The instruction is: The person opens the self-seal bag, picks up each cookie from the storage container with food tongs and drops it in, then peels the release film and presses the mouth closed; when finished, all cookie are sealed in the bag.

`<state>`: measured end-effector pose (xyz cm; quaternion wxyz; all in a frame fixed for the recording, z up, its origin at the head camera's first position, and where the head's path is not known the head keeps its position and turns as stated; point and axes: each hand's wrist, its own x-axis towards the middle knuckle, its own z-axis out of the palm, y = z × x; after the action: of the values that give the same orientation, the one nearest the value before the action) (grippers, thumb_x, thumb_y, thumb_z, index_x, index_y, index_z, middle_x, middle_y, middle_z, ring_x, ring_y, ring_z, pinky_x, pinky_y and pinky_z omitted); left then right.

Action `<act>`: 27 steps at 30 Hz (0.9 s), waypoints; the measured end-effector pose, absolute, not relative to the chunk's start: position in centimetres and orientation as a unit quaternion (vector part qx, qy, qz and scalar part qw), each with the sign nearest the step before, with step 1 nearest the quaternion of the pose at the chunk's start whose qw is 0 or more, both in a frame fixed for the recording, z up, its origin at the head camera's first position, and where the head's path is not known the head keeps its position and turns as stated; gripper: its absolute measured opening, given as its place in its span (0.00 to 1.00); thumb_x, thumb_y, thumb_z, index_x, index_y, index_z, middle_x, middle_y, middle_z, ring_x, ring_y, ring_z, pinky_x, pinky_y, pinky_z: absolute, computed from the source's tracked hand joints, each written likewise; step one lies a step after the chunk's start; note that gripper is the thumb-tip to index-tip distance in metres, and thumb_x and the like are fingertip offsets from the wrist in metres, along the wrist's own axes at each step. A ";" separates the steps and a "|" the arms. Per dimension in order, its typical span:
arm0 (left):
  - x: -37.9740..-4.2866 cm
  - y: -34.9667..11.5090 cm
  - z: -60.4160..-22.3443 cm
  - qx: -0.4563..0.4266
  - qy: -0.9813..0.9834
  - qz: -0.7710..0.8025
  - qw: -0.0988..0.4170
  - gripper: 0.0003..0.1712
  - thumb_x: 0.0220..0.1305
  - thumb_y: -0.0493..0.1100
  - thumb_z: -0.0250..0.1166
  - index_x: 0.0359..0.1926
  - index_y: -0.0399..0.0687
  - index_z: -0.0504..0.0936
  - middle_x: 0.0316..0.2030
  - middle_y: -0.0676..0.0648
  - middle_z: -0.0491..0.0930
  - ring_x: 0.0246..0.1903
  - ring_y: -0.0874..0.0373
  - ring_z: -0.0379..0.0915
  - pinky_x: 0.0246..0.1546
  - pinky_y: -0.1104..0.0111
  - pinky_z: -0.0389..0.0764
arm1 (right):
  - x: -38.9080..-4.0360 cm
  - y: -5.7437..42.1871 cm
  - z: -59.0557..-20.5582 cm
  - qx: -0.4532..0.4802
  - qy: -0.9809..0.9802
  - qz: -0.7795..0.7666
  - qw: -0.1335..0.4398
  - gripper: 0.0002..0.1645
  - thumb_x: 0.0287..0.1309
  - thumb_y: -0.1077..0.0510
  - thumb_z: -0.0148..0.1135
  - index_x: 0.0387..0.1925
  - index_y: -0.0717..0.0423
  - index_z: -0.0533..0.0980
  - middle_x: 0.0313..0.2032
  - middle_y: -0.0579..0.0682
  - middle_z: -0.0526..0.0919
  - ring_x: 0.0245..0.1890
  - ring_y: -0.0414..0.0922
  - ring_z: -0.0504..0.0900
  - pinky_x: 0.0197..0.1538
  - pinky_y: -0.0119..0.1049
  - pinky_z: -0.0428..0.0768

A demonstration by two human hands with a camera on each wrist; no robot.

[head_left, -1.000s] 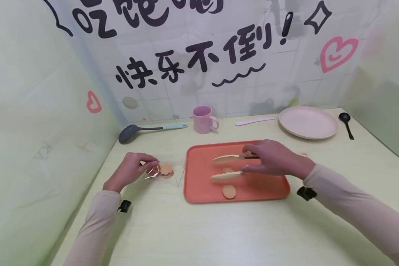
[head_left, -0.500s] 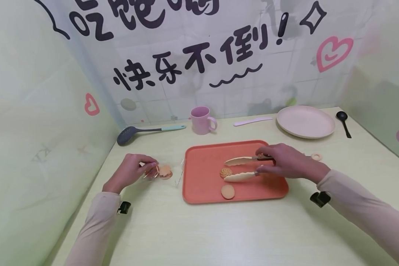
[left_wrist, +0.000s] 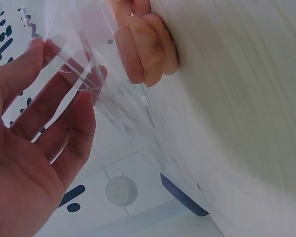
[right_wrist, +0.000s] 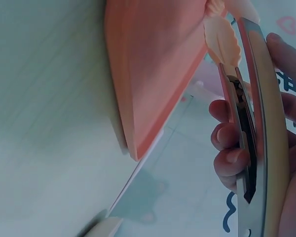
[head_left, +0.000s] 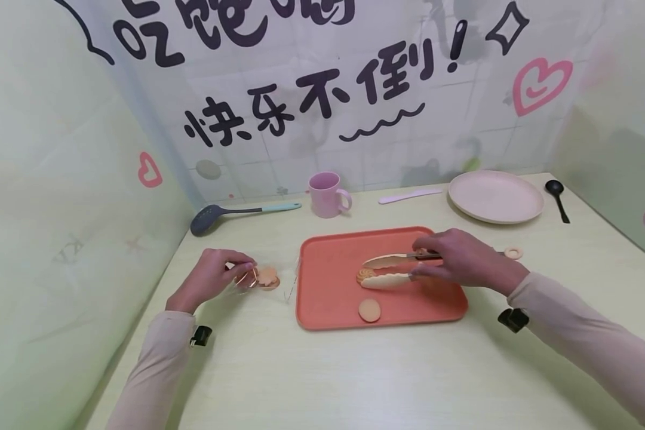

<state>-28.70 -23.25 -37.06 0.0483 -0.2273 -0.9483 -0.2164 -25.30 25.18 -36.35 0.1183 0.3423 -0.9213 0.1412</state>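
My left hand (head_left: 211, 276) pinches the edge of a clear plastic bag (left_wrist: 130, 116) between thumb and fingers, left of the tray. Several cookies (left_wrist: 150, 49), one of them flower-shaped, lie on the table and seem to be inside the bag. In my right hand (head_left: 457, 261) I grip a pair of tongs (head_left: 388, 280) with cream scalloped tips. Those tips are spread low over the orange-red tray (head_left: 325, 301), on either side of a swirl cookie (head_left: 364, 275); whether they touch it is hard to tell. Nearer the front rim lies a plain round cookie (head_left: 369, 310).
Along the back stand a slotted spoon (head_left: 206, 219), a pink mug (head_left: 325, 197), a pink knife (head_left: 410, 196), a pink plate (head_left: 495, 197) and a black spoon (head_left: 556, 191). Printed sheets wall the table at the back and both sides.
The tongs in my right hand have moved right from above the tray's middle, then closed slightly around the swirl cookie. My left hand keeps its place at the bag.
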 end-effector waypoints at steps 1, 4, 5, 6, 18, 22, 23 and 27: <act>-28.7 -23.3 -37.0 -0.229 -0.948 -0.215 0.049 0.07 0.67 0.42 0.67 0.41 0.50 0.91 0.36 0.52 0.90 0.36 0.61 0.83 0.35 0.70 0.84 | -25.3 25.1 -36.4 0.343 -0.921 0.142 0.120 0.18 0.53 0.42 0.75 0.38 0.47 0.81 0.29 0.35 0.85 0.27 0.32 0.81 0.34 0.32 0.80; -28.7 -23.2 -37.0 -0.230 -0.948 -0.214 0.050 0.06 0.67 0.42 0.68 0.41 0.50 0.91 0.36 0.51 0.90 0.37 0.60 0.84 0.35 0.70 0.83 | -25.4 24.8 -36.6 0.351 -0.915 0.149 0.134 0.19 0.53 0.43 0.75 0.39 0.49 0.81 0.32 0.37 0.87 0.29 0.35 0.85 0.36 0.33 0.81; -28.7 -23.2 -37.0 -0.230 -0.948 -0.214 0.050 0.06 0.67 0.42 0.68 0.41 0.50 0.91 0.37 0.51 0.90 0.37 0.60 0.84 0.35 0.70 0.83 | -25.5 24.6 -36.6 0.355 -0.912 0.152 0.139 0.19 0.53 0.43 0.75 0.40 0.49 0.81 0.32 0.38 0.87 0.29 0.36 0.86 0.36 0.33 0.82; -28.7 -23.2 -37.0 -0.230 -0.948 -0.214 0.050 0.06 0.66 0.41 0.68 0.41 0.50 0.91 0.37 0.51 0.90 0.37 0.60 0.84 0.35 0.70 0.84 | -25.6 24.2 -36.5 0.359 -0.909 0.157 0.143 0.20 0.53 0.43 0.75 0.40 0.50 0.82 0.32 0.38 0.88 0.30 0.37 0.87 0.36 0.34 0.82; -28.4 -23.2 -36.6 -0.224 -0.949 -0.215 0.049 0.07 0.68 0.41 0.67 0.42 0.49 0.90 0.39 0.48 0.90 0.39 0.57 0.85 0.38 0.63 0.86 | -27.1 17.3 -35.8 0.360 -0.907 0.175 0.128 0.25 0.57 0.37 0.70 0.46 0.50 0.81 0.37 0.43 0.89 0.35 0.40 0.86 0.41 0.40 0.83; -28.4 -23.3 -36.7 -0.224 -0.949 -0.218 0.051 0.08 0.68 0.40 0.66 0.44 0.46 0.90 0.42 0.44 0.90 0.42 0.53 0.87 0.41 0.59 0.87 | -27.6 15.0 -35.8 0.356 -0.911 0.182 0.101 0.23 0.58 0.35 0.69 0.42 0.48 0.81 0.34 0.40 0.86 0.33 0.39 0.84 0.42 0.39 0.81; -28.4 -23.3 -36.7 -0.223 -0.949 -0.219 0.051 0.08 0.68 0.40 0.66 0.44 0.46 0.90 0.42 0.44 0.90 0.42 0.52 0.87 0.41 0.59 0.87 | -27.8 14.5 -35.9 0.356 -0.912 0.184 0.092 0.22 0.58 0.35 0.68 0.41 0.47 0.80 0.32 0.39 0.85 0.31 0.38 0.82 0.40 0.38 0.81; -28.4 -23.4 -36.8 -0.224 -0.948 -0.221 0.050 0.09 0.68 0.41 0.66 0.44 0.46 0.90 0.42 0.44 0.90 0.42 0.52 0.87 0.41 0.59 0.87 | -28.0 12.7 -35.8 0.352 -0.914 0.192 0.064 0.20 0.59 0.35 0.68 0.34 0.45 0.76 0.24 0.39 0.78 0.24 0.37 0.75 0.31 0.32 0.72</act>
<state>-28.39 -23.36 -36.80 0.0499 -0.2241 -0.9479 -0.2209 -28.02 12.67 -35.83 0.0641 0.3519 -0.9139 0.1921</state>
